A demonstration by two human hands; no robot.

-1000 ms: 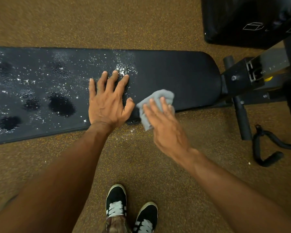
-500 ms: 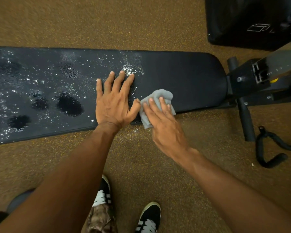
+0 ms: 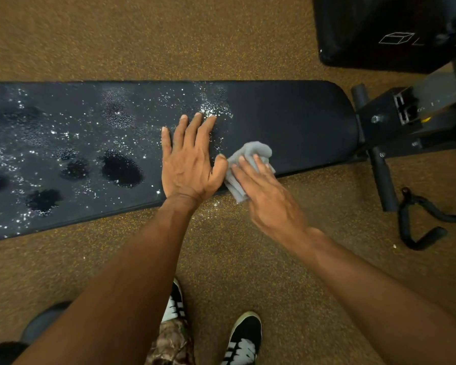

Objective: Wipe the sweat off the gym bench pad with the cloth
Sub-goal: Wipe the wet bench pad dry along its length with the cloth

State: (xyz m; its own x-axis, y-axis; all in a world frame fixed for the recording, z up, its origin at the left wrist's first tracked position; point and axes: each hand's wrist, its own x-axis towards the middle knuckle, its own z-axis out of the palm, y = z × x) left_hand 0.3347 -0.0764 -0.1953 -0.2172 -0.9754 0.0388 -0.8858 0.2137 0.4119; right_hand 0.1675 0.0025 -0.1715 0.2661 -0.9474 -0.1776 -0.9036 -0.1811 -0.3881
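The long black bench pad runs left to right across the view. Its left and middle parts are covered in glinting sweat droplets and dark wet patches; its right end looks dry. My left hand lies flat on the pad near its near edge, fingers spread, holding nothing. Just right of it, my right hand presses a crumpled grey cloth onto the pad's near edge. Part of the cloth hangs over the edge under my fingers.
The bench's black metal frame and a cross bar join the pad at the right. A curved black handle lies on the brown speckled floor. A black padded block sits top right. My shoes stand below.
My view has shifted so the bench sits further right. My right hand has slid the cloth left until it touches my left thumb. My left foot has stepped left and back.
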